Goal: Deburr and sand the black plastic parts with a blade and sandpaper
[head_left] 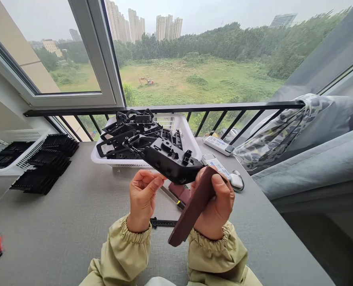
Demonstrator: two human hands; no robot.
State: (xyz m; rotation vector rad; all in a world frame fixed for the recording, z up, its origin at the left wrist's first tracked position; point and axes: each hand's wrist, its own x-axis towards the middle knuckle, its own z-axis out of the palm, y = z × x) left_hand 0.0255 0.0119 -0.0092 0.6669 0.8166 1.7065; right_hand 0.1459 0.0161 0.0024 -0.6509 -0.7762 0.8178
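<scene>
I've got the black part [172, 159] up over the worktop [90, 222], long axis sloping from upper left to lower right, far end pointing upper left toward the white basket [176, 121]. My right hand [214, 212] grips a brown block [191, 210] at the part's near end; left hand [143, 198] is bunched at its underside, can't tell if gripping. Basket's heaped with black frames [136, 119]; left basket [3, 171] holds flat black panels [11, 153].

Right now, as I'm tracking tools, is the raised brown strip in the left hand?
No, the right hand grips the raised brown strip.
</scene>
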